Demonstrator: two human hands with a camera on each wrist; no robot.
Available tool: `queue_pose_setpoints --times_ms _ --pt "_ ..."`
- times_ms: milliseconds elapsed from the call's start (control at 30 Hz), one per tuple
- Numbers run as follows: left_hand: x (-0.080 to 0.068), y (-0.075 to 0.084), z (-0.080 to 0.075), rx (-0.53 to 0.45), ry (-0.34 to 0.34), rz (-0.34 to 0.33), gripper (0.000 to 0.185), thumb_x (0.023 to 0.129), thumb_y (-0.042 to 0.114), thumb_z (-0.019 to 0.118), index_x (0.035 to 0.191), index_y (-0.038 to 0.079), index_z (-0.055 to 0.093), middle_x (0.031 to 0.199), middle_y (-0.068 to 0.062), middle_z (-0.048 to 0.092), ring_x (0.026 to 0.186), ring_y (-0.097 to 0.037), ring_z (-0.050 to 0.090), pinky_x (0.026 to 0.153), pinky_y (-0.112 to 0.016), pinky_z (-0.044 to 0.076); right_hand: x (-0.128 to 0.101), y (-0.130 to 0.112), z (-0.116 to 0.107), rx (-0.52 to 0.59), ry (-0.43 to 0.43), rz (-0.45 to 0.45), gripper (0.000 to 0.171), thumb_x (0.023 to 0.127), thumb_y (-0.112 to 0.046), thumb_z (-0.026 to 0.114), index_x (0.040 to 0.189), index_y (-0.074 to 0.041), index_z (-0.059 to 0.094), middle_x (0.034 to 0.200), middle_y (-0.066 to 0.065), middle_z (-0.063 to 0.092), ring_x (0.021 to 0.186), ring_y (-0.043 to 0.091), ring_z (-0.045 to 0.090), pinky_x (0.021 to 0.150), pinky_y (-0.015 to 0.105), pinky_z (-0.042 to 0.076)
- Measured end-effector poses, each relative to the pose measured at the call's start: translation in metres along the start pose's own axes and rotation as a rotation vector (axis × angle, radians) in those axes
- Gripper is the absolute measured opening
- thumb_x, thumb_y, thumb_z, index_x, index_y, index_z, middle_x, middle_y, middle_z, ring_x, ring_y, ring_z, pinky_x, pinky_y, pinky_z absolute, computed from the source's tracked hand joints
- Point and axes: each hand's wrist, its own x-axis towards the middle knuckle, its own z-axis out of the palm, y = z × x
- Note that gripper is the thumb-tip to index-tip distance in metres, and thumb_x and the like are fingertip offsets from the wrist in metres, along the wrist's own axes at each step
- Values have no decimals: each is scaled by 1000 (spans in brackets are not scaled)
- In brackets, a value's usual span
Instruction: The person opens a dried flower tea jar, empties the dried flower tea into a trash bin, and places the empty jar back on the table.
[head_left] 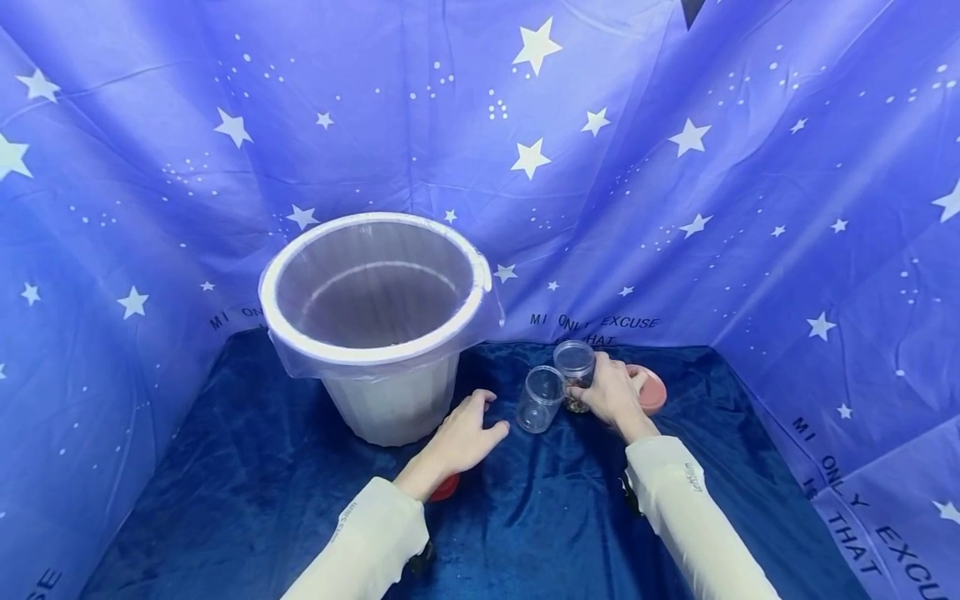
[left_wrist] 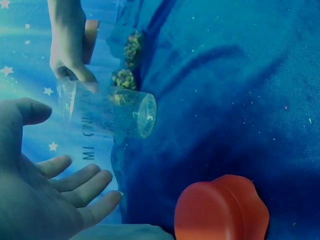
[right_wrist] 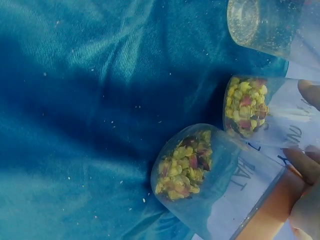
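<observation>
Jars first: three clear plastic ones stand close together on the blue velvet worktop, right of the white bucket. I read the empty jar as nearest my left hand; it stands upright, long axis vertical, open mouth up, just beside the fingertips but not touching them. Left hand lies palm down on the cloth, fingers spread and relaxed, holding nothing. In the left wrist view the same empty jar sits just beyond the outstretched fingers.

Right hand is wrapped round the filled jar, fingers curled on its wall. That jar also stands upright, mouth up, with a layer of yellow and pink dried bits at its base. It touches or nearly touches the empty jar; I cannot tell which. In the right wrist view a second filled jar shows just beside the held one, with an orange lid on its mouth end, against the fingers.

A red lid lies on the cloth under my left wrist, well apart from the jars. The bucket carries a clear liner bag folded over its rim. A star-printed blue cloth forms the backdrop.
</observation>
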Motion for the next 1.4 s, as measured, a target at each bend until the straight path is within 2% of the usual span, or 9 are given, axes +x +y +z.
queue_pose_setpoints --times_ms 300,600,867,1067,1200,1333,1400 --pt "1 -8 3 -33 -38 -74 61 89 31 56 141 4 42 135 -22 57 126 -33 57 104 -50 45 0 2 -2 14 -42 -3 83 84 -37 70 140 9 30 128 38 53 123 50 49 101 68 14" --pt "4 -4 -4 -52 -14 -43 59 89 30 56 140 4 42 134 -23 58 124 -34 59 103 -51 45 2 9 -10 60 -23 -57 84 86 -36 70 146 5 28 132 34 53 122 52 46 104 68 11" --pt "5 0 -15 -92 29 -16 56 90 27 57 139 3 44 128 -21 61 115 -37 64 100 -49 49 -2 10 -22 166 12 -99 83 86 -32 72 147 2 28 135 32 52 119 51 49 100 63 12" --pt "2 1 -17 -88 25 -21 58 91 29 57 141 4 43 130 -20 60 116 -35 63 101 -48 49 -4 9 -36 200 51 -92 84 82 -34 74 146 3 34 136 31 54 119 51 49 100 60 21" --pt "-1 -3 -14 -63 22 -22 56 91 28 56 140 4 44 131 -21 60 115 -34 63 100 -49 48 -5 9 -42 185 80 -127 79 81 -34 75 142 3 41 133 30 57 118 49 51 98 59 23" --pt "-4 -5 -12 -46 19 -5 56 90 27 57 139 4 44 129 -21 60 114 -34 64 98 -50 49 -6 9 -48 217 104 -164 75 81 -32 75 140 2 43 131 27 58 120 45 53 101 58 21" --pt "-5 -6 -12 -52 20 7 56 90 27 57 139 3 44 129 -21 60 114 -35 63 98 -50 49 -8 9 -51 250 100 -169 75 81 -31 76 141 0 43 131 26 58 121 43 53 105 59 26"
